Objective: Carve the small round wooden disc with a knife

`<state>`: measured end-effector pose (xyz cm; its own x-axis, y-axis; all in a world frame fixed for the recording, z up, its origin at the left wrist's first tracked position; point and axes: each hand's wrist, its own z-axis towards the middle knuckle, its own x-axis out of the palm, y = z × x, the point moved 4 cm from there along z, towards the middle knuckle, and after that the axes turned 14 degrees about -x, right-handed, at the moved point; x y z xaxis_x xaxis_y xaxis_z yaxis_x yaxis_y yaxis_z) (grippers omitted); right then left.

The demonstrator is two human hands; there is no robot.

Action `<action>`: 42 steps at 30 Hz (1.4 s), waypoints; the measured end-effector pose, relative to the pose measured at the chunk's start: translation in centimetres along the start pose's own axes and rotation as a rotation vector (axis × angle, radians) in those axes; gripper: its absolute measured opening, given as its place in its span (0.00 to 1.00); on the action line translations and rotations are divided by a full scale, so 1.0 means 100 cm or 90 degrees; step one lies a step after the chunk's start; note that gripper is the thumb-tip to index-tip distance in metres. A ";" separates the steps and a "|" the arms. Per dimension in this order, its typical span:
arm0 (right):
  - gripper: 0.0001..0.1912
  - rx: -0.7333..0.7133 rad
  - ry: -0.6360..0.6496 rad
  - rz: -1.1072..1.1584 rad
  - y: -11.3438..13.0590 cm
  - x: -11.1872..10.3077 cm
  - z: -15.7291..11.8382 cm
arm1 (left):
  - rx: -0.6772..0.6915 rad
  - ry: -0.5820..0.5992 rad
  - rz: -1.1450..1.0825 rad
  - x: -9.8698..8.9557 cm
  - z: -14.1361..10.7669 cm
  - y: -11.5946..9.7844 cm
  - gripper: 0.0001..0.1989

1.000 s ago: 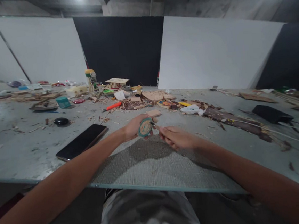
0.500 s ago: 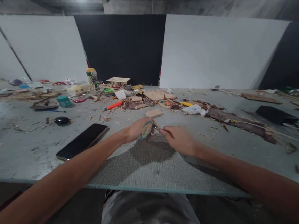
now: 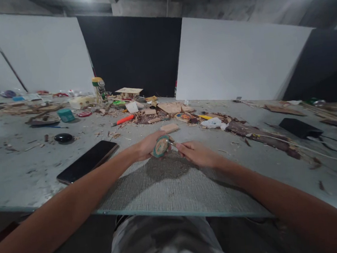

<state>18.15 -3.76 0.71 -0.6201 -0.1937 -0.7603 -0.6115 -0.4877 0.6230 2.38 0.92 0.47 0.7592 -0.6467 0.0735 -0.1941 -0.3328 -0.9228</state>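
Note:
Above the table's front part, my left hand (image 3: 147, 146) grips a round wooden disc (image 3: 160, 147) by its side. The disc is tilted toward me and shows a teal rim around a pale brown face with a raised or drawn pattern too small to make out. Closed in a pinch, my right hand (image 3: 194, 152) holds a thin metal-tipped tool (image 3: 171, 142). Its shiny tip lies at the disc's upper right, over the face near the rim. Whether it is a brush or a carving blade I cannot tell. Just beyond my hands lies a small pale wood block (image 3: 169, 128).
A phone (image 3: 87, 161) and a black computer mouse (image 3: 63, 137) lie left. Behind are an orange cutter (image 3: 123, 119), a teal pot (image 3: 65, 115), wood shavings and a small wooden house model (image 3: 129, 92). Bark (image 3: 261, 140) and a black box with a cable (image 3: 300, 128) lie right.
The disc has turned so more of its face shows toward me. The tool's tip has moved from beside the disc's edge onto its face. The whole view has shifted slightly.

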 end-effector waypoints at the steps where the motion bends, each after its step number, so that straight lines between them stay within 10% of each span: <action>1: 0.22 0.019 0.007 0.059 -0.002 0.001 -0.001 | 0.011 0.001 0.016 0.000 0.000 0.000 0.17; 6: 0.22 0.110 0.056 0.236 -0.004 0.008 -0.004 | 0.085 0.000 0.147 0.001 -0.001 -0.001 0.13; 12: 0.21 -0.024 -0.042 -0.183 0.014 -0.002 0.000 | 0.098 -0.058 0.238 0.005 -0.007 -0.006 0.09; 23: 0.17 0.005 -0.038 -0.586 0.038 -0.003 -0.007 | 0.040 -0.116 0.171 0.002 -0.004 -0.003 0.14; 42: 0.19 -0.057 -0.097 -0.320 0.013 -0.007 -0.002 | 0.032 -0.036 0.085 0.000 0.000 -0.001 0.17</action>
<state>17.91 -4.44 2.01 -0.3298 0.2052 -0.9215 -0.8112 -0.5608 0.1655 2.38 0.91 0.53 0.7627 -0.6427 -0.0715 -0.2652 -0.2101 -0.9410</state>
